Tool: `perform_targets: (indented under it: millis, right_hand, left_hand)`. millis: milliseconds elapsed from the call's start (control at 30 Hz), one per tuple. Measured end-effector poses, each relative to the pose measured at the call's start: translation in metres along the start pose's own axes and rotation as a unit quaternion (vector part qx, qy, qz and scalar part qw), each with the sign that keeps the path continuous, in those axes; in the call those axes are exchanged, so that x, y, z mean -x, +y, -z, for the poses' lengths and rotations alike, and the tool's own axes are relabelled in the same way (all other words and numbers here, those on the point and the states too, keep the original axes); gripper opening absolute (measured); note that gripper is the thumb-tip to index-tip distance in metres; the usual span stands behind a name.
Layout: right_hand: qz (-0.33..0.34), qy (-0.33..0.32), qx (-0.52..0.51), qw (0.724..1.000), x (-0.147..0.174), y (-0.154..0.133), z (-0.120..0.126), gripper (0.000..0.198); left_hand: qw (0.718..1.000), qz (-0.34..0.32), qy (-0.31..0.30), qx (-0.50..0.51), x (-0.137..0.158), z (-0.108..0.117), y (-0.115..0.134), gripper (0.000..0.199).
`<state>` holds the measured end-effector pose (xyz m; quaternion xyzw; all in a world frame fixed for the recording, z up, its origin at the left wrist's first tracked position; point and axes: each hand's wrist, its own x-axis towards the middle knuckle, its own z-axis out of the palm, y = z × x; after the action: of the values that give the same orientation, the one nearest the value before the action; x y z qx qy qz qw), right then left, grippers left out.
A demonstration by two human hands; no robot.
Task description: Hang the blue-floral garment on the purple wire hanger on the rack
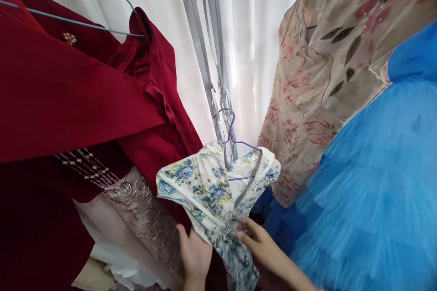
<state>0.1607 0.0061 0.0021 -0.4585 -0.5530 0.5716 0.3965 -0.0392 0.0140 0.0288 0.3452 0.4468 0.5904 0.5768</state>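
Observation:
A white sleeveless-looking dress with blue flowers and yellow-green leaves hangs from a thin purple hanger, its neckline in a V. My left hand is at the left side of its waist, thumb stretched away from the cloth and the other fingers partly hidden behind it; it supports the fabric rather than gripping it. On the opposite side of the waist, my right hand has its fingers and thumb bent together on the gathered cloth. The lower skirt drops between both forearms and leaves the picture.
Grey metal rack posts with hooks stand before a white curtain. A dark red garment on a teal hanger and a beaded garment fill the left. At right hang a beige floral dress and a blue ruffled tulle dress.

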Motion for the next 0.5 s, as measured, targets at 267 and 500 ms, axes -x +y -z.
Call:
perform_targets:
  millis: [267,500]
  right_hand:
    - [0.098,0.065,0.020,0.993,-0.037,0.004,-0.014,0.035]
    - [0.009,0.047,-0.054,0.997,-0.032,-0.002,-0.006,0.041]
  left_hand:
    - [0.991,-0.007,0.133,0.035,0.028,-0.021,-0.007,0.062]
    - [0.887,-0.281,0.354,-0.097,0.019,-0.008,-0.035,0.051]
